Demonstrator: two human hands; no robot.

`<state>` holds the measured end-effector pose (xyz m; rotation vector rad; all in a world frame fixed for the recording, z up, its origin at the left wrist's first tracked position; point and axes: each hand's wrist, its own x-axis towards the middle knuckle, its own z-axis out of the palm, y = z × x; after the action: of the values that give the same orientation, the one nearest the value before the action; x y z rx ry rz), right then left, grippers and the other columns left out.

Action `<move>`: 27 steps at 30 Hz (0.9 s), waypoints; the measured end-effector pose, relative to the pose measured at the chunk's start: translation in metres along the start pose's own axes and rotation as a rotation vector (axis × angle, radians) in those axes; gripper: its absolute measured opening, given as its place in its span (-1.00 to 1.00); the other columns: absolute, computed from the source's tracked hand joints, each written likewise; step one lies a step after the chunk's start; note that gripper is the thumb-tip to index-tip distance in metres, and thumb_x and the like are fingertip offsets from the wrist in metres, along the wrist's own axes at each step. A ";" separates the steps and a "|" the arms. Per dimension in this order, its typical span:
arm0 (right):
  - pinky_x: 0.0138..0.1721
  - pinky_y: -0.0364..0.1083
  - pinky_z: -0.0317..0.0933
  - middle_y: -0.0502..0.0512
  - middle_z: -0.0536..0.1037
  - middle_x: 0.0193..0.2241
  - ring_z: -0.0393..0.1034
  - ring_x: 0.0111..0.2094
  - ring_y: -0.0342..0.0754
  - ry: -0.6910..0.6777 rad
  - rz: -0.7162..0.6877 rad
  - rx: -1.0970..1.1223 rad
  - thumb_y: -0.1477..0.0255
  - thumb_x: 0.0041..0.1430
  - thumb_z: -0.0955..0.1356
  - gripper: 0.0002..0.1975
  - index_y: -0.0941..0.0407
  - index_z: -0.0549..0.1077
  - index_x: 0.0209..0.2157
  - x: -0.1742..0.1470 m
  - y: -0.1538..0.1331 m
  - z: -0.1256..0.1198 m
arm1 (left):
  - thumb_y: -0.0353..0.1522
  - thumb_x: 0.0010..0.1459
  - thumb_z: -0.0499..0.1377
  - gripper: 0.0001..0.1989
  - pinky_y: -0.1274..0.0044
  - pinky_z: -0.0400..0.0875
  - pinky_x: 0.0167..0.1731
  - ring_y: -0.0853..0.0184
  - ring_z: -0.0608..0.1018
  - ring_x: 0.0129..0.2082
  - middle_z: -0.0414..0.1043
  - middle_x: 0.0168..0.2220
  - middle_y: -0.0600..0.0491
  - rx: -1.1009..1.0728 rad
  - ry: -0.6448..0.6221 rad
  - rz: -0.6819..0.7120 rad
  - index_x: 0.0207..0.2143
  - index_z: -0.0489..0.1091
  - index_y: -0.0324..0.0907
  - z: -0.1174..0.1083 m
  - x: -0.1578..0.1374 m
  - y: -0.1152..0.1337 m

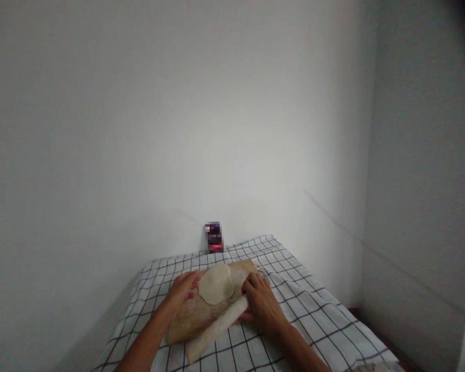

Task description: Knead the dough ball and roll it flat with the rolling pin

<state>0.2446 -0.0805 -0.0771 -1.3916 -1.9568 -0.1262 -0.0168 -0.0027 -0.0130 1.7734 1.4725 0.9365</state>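
A flat, roughly round sheet of pale dough (pixel 216 284) lies on a wooden board (pixel 194 320) that looks dusted with flour. My left hand (pixel 184 288) is at the dough's left edge, fingers apart and pointing toward it; whether the fingertips touch the dough is hard to tell. My right hand (pixel 260 299) grips the upper end of a pale rolling pin (pixel 217 329), its fingers wrapped round it. The pin slants down to the left across the board's near edge, and its lower end reaches over the cloth.
A white cloth with dark checks (pixel 302 305) covers the table. At the back, a blurred dark upright object (pixel 214 237) with a red band stands against the white wall (pixel 232 129). Another wall (pixel 422 181) rises on the right.
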 end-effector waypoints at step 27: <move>-0.35 -0.03 0.24 0.02 0.40 -0.42 0.32 -0.41 0.00 0.470 0.415 0.533 0.02 0.16 0.38 -0.61 0.01 0.29 -0.51 0.012 0.043 0.007 | 0.03 -0.04 0.42 -0.37 0.48 0.46 -0.44 0.13 0.67 -0.34 0.68 -0.21 -0.07 -0.026 -0.447 0.084 -0.06 0.53 -0.21 -0.003 0.031 0.047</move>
<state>0.2761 -0.0505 -0.0887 -1.2330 -1.1738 0.2293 0.0090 0.0203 0.0317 1.8852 1.1021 0.5446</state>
